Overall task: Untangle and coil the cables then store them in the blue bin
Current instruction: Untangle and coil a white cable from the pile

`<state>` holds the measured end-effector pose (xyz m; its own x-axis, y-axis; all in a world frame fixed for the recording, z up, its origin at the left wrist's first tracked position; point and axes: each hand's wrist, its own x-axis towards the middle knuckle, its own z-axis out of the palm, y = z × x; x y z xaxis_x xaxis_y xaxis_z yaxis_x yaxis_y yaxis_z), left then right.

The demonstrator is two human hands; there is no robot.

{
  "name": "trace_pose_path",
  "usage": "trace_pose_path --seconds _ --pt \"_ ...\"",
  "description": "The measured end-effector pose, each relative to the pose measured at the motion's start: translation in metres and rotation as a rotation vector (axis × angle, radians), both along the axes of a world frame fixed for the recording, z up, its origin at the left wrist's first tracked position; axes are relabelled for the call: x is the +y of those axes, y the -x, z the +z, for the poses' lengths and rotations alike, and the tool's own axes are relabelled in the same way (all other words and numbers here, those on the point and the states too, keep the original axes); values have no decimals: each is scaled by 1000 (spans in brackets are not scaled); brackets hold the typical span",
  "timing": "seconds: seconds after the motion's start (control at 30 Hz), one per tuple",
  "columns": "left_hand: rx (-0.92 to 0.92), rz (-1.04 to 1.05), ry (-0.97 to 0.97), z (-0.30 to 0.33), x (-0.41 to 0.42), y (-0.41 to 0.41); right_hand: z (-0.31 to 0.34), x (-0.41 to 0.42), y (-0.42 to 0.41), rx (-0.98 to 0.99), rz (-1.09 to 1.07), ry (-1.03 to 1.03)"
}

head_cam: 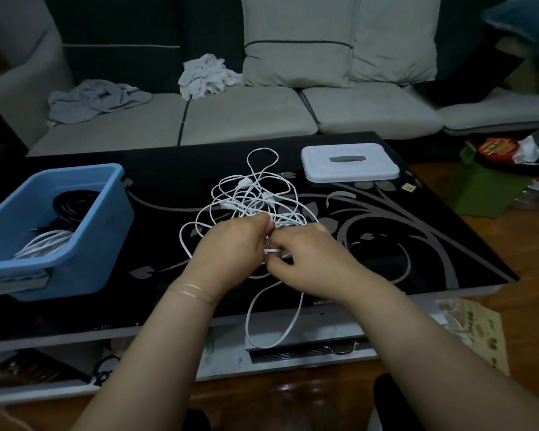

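Note:
A tangle of thin white cables (249,197) lies on the black glass table (417,244), with one loop hanging over the front edge. My left hand (231,250) and my right hand (308,259) meet at the near side of the tangle, and both pinch white cable strands between curled fingers. The blue bin (100,244) stands at the table's left. Inside it lie a coiled black cable (72,206) and a coiled white cable (44,245).
A white bin lid (349,163) lies at the table's back right. Behind the table is a grey sofa (246,116) with crumpled cloths. A green box (479,191) and clutter sit on the floor at right.

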<state>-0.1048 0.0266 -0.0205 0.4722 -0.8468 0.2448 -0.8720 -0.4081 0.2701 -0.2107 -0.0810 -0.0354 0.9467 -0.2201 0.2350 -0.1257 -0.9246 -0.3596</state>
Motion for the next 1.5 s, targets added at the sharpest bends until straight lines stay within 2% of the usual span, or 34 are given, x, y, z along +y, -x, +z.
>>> trace_pose_path --seconds 0.27,0.33,0.4,0.53,0.6,0.67,0.73,0.8,0.93,1.07,1.17,1.24,1.3,1.5 --pt "-229 59 12 11 4 9 9 -8 -1 2 -176 -52" --pt "-221 55 48 11 6 9 11 -12 0 5 -187 -125" --pt "-190 53 12 10 6 10 11 -18 0 34 -154 -288" --pt "101 -18 -22 11 8 6 14 -28 4 1 32 -774" --pt "314 -114 23 15 9 7 18 -33 7 -6 73 -882" --pt "593 -209 122 15 9 8 18 -37 9 -18 95 -949" --pt "874 -270 227 13 9 9 16 -39 8 -70 135 -1102" --pt "1062 -318 285 10 9 10 15 -36 7 -125 170 -1224" --pt "1394 -403 478 11 6 13 13 -27 2 -219 86 -1070" --pt "1816 -492 698 16 5 16 2 -16 -9 -340 41 -1080" --pt "1960 -517 818 19 5 13 -12 -8 -17 -328 -81 -960" --pt "1947 -475 923 20 5 8 -19 -5 -19 -332 -156 -810" --pt "1849 -383 982 23 6 4 -19 -2 -18 -294 -173 -699" --pt "1643 -174 1048 24 11 -2 -6 21 -6 1 -74 -306"
